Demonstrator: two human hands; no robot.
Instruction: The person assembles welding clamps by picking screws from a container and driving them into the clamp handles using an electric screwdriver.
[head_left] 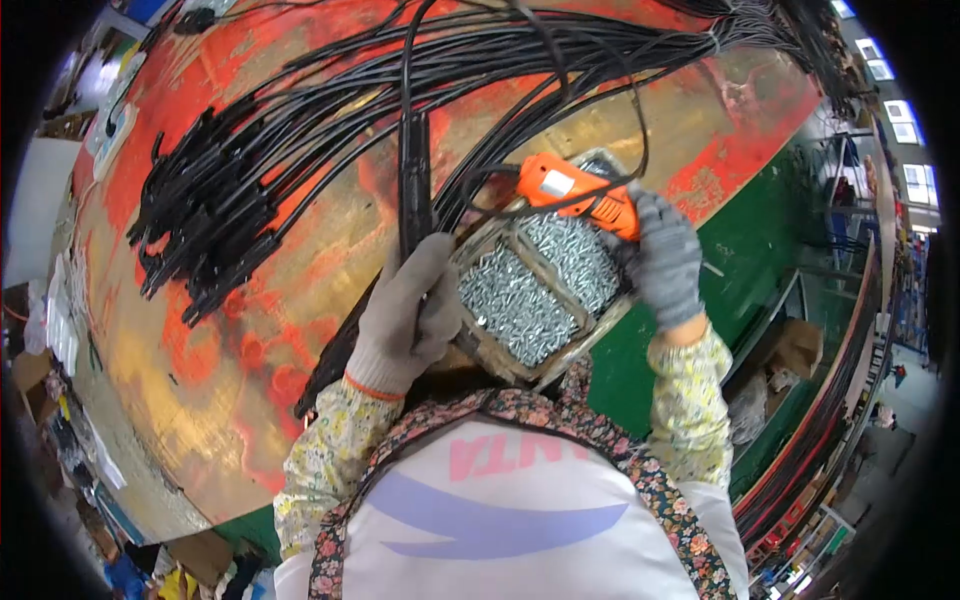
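Observation:
My left hand (pixel 405 315), in a grey glove, is closed around the lower end of a thick black cable part (pixel 415 180) that stands up from the tray's left side. My right hand (pixel 665 255), also gloved, grips the rear end of an orange power tool (pixel 575 193), which lies over the upper part of the screw tray. Two compartments of the worn tray (pixel 548 262) hold many small silver screws (pixel 515 305). A thin black cord loops around the tool.
Long black cables (pixel 400 75) run across the red-stained table (pixel 230 370), their thick connector ends (pixel 200 210) bunched at left. Beyond the green surface (pixel 740 265) at right stands a shelf with a cardboard box (pixel 795 347) and more cables.

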